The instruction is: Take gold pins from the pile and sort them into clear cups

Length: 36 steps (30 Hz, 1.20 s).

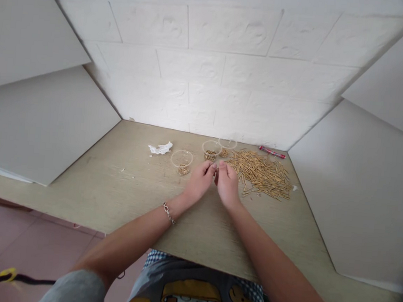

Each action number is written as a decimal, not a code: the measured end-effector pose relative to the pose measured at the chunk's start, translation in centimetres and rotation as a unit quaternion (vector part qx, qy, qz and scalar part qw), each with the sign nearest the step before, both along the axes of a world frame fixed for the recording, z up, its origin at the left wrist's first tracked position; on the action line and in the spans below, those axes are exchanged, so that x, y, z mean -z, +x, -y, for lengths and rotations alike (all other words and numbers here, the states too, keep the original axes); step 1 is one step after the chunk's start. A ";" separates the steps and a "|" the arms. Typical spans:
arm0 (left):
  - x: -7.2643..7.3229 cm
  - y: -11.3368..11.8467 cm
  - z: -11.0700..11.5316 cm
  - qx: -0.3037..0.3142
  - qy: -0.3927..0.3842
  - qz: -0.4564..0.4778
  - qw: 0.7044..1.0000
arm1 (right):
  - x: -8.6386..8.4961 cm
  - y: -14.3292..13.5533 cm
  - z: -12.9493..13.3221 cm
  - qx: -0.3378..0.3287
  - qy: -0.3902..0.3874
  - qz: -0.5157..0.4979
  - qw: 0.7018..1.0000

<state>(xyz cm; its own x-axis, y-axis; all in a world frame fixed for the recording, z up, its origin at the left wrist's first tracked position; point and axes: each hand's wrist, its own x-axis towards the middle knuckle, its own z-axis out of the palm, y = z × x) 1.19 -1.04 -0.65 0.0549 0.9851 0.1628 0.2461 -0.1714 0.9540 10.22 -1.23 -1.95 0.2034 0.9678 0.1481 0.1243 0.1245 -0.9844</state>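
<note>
My left hand (200, 181) and my right hand (227, 183) meet over the middle of the table, thumbs and fingers pinched close together. What they hold between the fingertips is too small and too covered to make out. Right of my right hand spreads a pile of thin gold-coloured pins (262, 173). Just beyond my fingers stand two clear plastic cups, the nearer cup (211, 148) holding small brass-coloured pieces and the farther cup (227, 144) holding some too. A third clear cup (182, 159), left of my left hand, has a few gold-coloured pieces at its bottom.
A crumpled white tissue (160, 148) lies at the back left. Behind the pile, a red tube-like marker (271, 152) rests near the white wall (208, 68). Grey panels (50, 120) flank the table (115, 181) on both sides.
</note>
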 end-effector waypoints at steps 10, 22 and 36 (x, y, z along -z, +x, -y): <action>0.1 0.7 0.4 0.060 -0.179 0.319 0.929 | 0.0 0.5 0.0 0.025 0.120 0.187 0.975; -0.8 -0.2 0.2 0.015 -0.059 0.098 0.993 | -0.4 0.3 0.3 -0.001 0.087 0.093 0.992; -1.1 -0.7 0.0 0.039 -0.230 0.372 0.898 | -1.0 2.5 -0.2 -0.026 0.117 0.340 0.933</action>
